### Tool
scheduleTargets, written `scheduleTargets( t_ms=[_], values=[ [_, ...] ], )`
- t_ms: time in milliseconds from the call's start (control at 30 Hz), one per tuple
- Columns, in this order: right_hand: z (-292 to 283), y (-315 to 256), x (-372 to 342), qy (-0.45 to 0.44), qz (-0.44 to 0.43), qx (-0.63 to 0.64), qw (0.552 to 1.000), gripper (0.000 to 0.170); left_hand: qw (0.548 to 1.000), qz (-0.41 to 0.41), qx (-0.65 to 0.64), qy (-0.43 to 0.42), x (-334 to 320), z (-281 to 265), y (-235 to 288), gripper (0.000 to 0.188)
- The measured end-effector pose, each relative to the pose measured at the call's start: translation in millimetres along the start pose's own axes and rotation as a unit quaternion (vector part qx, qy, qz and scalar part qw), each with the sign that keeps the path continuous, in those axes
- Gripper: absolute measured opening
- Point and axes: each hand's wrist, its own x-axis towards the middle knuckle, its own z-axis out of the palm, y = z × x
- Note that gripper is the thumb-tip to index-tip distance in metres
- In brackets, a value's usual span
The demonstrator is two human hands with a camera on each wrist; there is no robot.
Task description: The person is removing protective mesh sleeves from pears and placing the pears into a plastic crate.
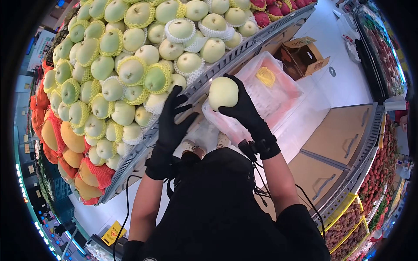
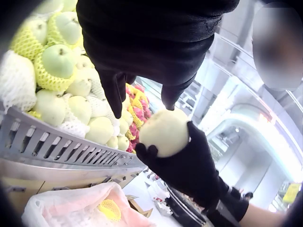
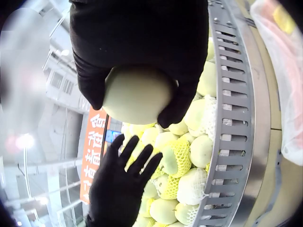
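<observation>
In the head view my right hand (image 1: 241, 106), in a black glove, grips a smooth, round, pale green fruit (image 1: 223, 94) with no net on it. Thumb and fingers curl round its sides in the right wrist view, where the fruit (image 3: 138, 96) hangs below the palm. My left hand (image 1: 172, 124), also gloved in black, holds nothing. Its fingers are spread near the display's front rail, to the left of the fruit. Beside it rise piled pale green fruits (image 1: 114, 89), many in yellow or white foam nets.
A slotted grey rail (image 1: 209, 80) edges the display. Below stands a crate (image 1: 278, 102) lined with clear plastic, with a yellow foam net (image 1: 265, 77) inside. An open cardboard box (image 1: 311, 61) sits behind it. Orange-yellow fruits (image 1: 72, 135) and dragon fruit (image 1: 274, 10) flank the pile.
</observation>
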Motion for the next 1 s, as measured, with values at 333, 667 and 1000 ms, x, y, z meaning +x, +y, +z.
scheduleTargets(
  t_ms=[333, 667, 1000],
  values=[
    [-50, -5, -23, 0.026, -0.025, -0.237, 0.971, 0.035, 0.990, -0.045, -0.105, 0.087, -5, -36, -41, 0.045],
    [-94, 83, -26, 0.060, 0.205, 0.383, 0.899, 0.058, 0.985, -0.105, -0.091, 0.106, -19, -36, -46, 0.037],
    [-62, 219, -24, 0.010, 0.257, -0.245, 0.935, 0.098, 0.981, -0.135, -0.106, 0.096, -31, -35, -64, 0.036]
  ],
)
